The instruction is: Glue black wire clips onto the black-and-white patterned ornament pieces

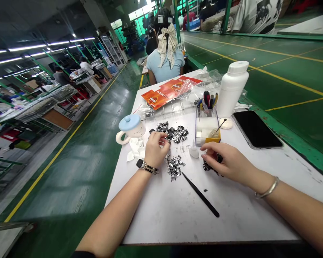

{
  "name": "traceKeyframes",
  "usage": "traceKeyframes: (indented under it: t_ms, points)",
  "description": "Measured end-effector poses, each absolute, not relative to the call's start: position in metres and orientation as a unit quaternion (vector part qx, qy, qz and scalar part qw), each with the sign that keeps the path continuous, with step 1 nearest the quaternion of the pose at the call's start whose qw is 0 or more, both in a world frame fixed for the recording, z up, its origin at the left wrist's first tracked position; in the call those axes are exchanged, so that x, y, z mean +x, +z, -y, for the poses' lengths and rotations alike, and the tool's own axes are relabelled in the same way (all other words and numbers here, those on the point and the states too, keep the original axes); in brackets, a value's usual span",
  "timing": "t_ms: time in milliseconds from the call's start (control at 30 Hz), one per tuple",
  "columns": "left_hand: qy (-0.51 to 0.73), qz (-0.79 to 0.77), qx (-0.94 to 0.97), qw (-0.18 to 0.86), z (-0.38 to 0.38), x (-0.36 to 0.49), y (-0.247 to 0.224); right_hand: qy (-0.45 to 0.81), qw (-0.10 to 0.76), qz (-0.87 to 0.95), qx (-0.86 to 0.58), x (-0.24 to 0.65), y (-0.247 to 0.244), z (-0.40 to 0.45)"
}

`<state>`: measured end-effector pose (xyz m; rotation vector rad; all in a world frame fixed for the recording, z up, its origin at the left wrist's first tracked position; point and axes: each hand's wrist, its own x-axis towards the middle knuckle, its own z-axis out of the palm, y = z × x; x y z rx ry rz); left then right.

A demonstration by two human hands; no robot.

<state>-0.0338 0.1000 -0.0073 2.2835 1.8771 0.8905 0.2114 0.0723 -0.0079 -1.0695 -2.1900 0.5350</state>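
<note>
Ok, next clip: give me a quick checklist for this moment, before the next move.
Left hand on the black-and-silver pieces: cannot tell if it grips any; fingers hide them.
Right hand on the dark clump: ok, fingers curled around it.
Black tweezers: ok, lying on the white table, in neither hand.
Small white dropper bottle: ok, upright, not touched.
Large white bottle: ok, capped.

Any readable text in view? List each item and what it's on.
Nothing can be quoted reliably.
Orange printed carton flat: large lettering, too blurred and angled to read.
Blue-lidded mug: faint print on the side, too small to read.
White plastic bottle: no text visible on the side facing the camera.
</note>
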Motion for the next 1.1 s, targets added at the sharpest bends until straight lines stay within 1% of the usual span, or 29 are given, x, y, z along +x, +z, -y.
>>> traceKeyframes:
  t_ms: [100, 267, 467, 567, 833, 967, 1100]
  points:
    - [0.279, -0.599, 0.750, 0.016, -0.092, -0.039, -0.008, 0.217, 0.306, 0.814, -0.444, 0.204, -0.007, -0.073]
    - [0.249, -0.612, 0.750, 0.010, -0.097, -0.045, -0.028, 0.217, 0.268, 0.782, -0.519, 0.191, -0.008, -0.073]
    - [0.284, -0.605, 0.743, 0.043, -0.100, -0.049, -0.034, 0.187, 0.200, 0.777, -0.566, 0.184, -0.005, -0.078]
    - [0.309, -0.599, 0.735, 0.067, -0.097, -0.049, -0.033, 0.170, 0.183, 0.776, -0.580, 0.180, -0.007, -0.078]
    - [0.384, -0.578, 0.710, 0.118, -0.085, -0.050, -0.024, 0.150, 0.169, 0.779, -0.585, 0.182, -0.020, -0.077]
    - [0.377, -0.570, 0.719, 0.128, -0.083, -0.048, -0.026, 0.143, 0.182, 0.790, -0.568, 0.185, -0.024, -0.080]
    - [0.342, -0.542, 0.756, 0.134, -0.083, -0.046, -0.028, 0.153, 0.227, 0.794, -0.543, 0.190, -0.026, -0.077]
